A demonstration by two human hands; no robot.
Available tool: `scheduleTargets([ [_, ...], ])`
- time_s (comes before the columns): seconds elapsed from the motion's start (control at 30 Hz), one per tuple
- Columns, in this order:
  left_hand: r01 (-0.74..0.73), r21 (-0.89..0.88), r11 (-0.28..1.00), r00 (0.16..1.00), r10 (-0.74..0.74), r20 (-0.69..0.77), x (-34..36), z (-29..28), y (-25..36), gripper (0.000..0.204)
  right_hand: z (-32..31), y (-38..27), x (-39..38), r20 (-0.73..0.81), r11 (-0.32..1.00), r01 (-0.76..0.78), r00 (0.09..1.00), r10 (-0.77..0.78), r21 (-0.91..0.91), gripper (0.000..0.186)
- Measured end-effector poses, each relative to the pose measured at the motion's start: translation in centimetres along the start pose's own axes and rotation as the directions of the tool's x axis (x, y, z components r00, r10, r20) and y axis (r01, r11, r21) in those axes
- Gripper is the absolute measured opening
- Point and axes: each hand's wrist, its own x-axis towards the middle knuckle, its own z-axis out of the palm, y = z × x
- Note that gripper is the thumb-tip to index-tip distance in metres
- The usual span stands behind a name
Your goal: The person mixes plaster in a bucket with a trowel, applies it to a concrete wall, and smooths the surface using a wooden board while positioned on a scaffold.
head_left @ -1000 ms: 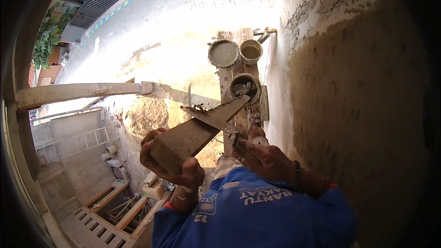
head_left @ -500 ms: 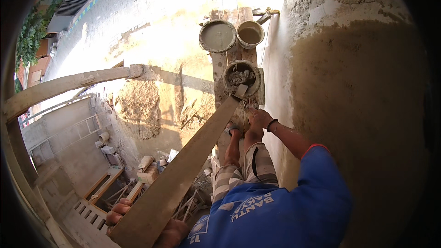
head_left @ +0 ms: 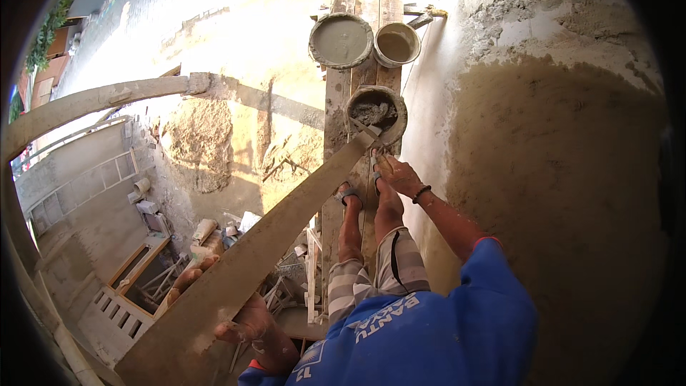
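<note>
Left hand (head_left: pixel 246 322) down near the bottom edge, fingers wrapped around the near end of a long flat board (head_left: pixel 264 243), mortar-smeared and rough, slanting up and away to the bucket. Right hand (head_left: pixel 400 175) stretched forward and low, closed on something small by the board's far tip, hard to tell what exactly. Feet in sandals on a narrow plank walkway (head_left: pixel 332 136), grey and crusted. Just past the right hand, a round bucket (head_left: pixel 376 114) on the planks, partly full of lumpy grey mortar. Further along, a wide shallow pan (head_left: pixel 341 40) with smooth grey slurry, touching a smaller pail (head_left: pixel 396 44) holding murky liquid. On the right, a plastered wall (head_left: pixel 557 193), damp brown, gritty, paler and clumpy up top.
</note>
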Motion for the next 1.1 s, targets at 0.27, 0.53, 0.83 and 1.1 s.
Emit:
scheduleTargets([
  [0.27,-0.119,-0.267,0.956,0.962,0.178,0.209,5.6,1.3,9.5,0.066,-1.3,-2.9,-5.7,0.097,0.99,-0.139,0.985,0.14,-0.017,0.048],
  [0.53,-0.501,-0.056,0.863,0.855,0.504,0.122,11.9,2.3,22.8,0.066,-3.0,5.0,-3.8,0.328,0.744,0.138,0.938,0.114,-0.654,0.035],
  [0.83,-0.228,-0.345,0.91,0.957,0.276,0.094,14.6,10.2,23.0,0.065,-7.3,-0.4,-15.2,0.137,0.495,-0.643,0.68,0.72,0.585,0.025],
  [1.1,-0.194,-0.369,0.909,0.884,0.325,0.336,14.6,23.5,14.3,0.063,-3.3,1.7,-25.3,0.255,0.119,-0.636,0.464,0.848,0.762,0.022],
])
